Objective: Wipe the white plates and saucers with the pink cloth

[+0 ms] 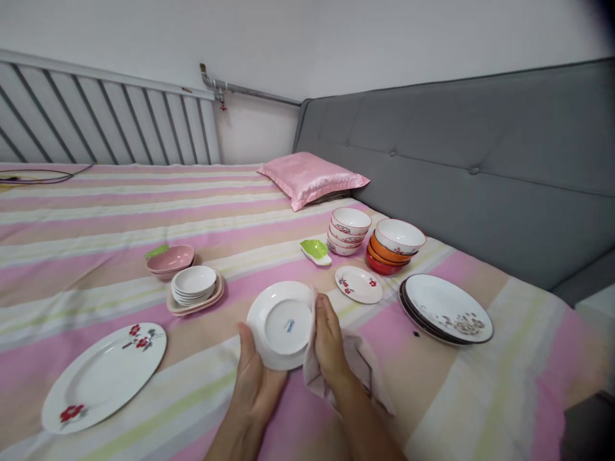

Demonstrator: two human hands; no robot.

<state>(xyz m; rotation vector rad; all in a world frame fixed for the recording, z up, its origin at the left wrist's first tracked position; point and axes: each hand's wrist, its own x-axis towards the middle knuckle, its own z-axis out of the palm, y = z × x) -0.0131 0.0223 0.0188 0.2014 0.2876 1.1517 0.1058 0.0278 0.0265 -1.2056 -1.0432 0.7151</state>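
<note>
A white plate (288, 326) is held up with its underside facing me, a small blue mark in the middle of its base. My left hand (257, 378) grips its lower left edge, thumb along the rim and fingers behind. On the right edge, my right hand (330, 339) presses a pale pink cloth (362, 362) against the plate; the rest of the cloth hangs down to the bed. Just beyond lies a small white plate (358, 284) with red flowers. A large oval plate (108, 378) with red flowers lies to the left of my hands.
Small white dishes (194, 282) stand stacked on pinkish dishes, beside pink bowls (170, 259). A green-and-white dish (316, 251), stacked white bowls (350, 232), orange and red bowls (387, 259) and large plates (449, 307) sit to the right. A pink pillow (312, 178) lies near the grey headboard (461, 134).
</note>
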